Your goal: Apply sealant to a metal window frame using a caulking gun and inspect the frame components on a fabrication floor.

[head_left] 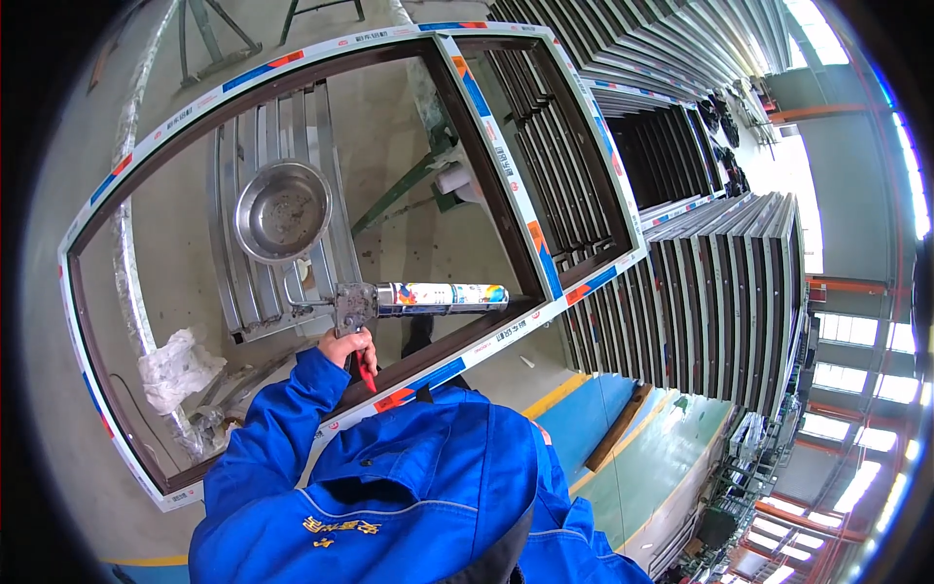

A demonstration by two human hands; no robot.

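My left hand (352,348) is closed around the grip of a caulking gun (356,308), its red trigger (366,376) showing beside my fingers. The gun lies level, pointing right, with a printed sealant cartridge (443,297) in its barrel. The bent end of its rod sticks out to the left. The barrel's front end reaches over the near inner edge of a large dark brown window frame (465,336), close to the crossbar (506,175). White film with coloured print covers the frame's faces. My right hand does not show.
Through the frame's opening, a metal basin (284,211) sits on grey metal profiles (232,229). Crumpled white plastic (180,370) hangs at the left by a pale bar. Green trestle legs (394,195) stand below. Stacked frames (691,302) rise at the right, and a wooden beam (619,426) lies on the floor.
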